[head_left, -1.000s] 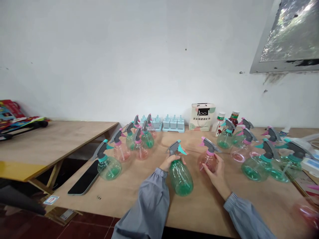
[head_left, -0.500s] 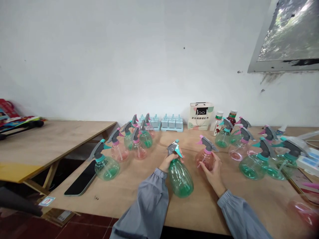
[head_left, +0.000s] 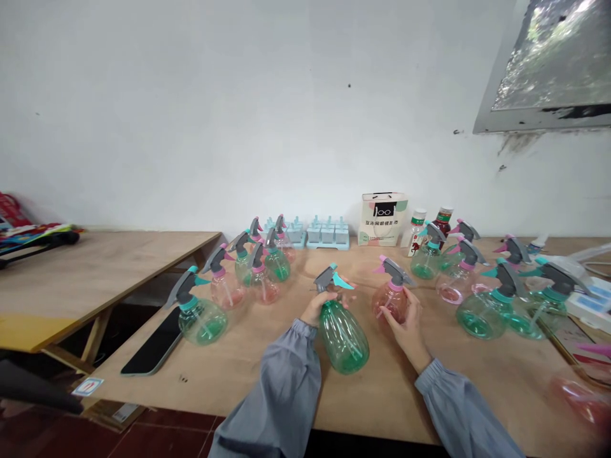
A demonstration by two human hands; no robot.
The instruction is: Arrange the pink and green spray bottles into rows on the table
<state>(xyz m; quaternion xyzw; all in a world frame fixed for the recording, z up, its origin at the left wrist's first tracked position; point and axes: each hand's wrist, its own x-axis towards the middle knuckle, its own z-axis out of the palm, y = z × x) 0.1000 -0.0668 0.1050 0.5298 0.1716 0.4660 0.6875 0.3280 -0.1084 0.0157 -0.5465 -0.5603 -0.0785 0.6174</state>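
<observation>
My left hand [head_left: 319, 306] is wrapped round the neck of a green spray bottle [head_left: 343, 335] with a grey and teal trigger head, held tilted towards me above the wooden table [head_left: 267, 369]. My right hand [head_left: 407, 324] grips the side of a pink spray bottle [head_left: 390, 299] with a grey and pink head, which stands upright on the table just right of the green one. Both arms wear grey sleeves.
Several green and pink spray bottles stand in a group at the left [head_left: 248, 273] and another at the right [head_left: 496, 299]. A phone [head_left: 153, 343] lies at the table's left edge. Blue moulds [head_left: 327, 234], a small carton [head_left: 383, 219] and two bottles [head_left: 429, 226] line the wall. A second table [head_left: 86, 273] stands at the left.
The view has shifted slightly. Both hands keep hold of their bottles, and the green bottle's head has turned a little.
</observation>
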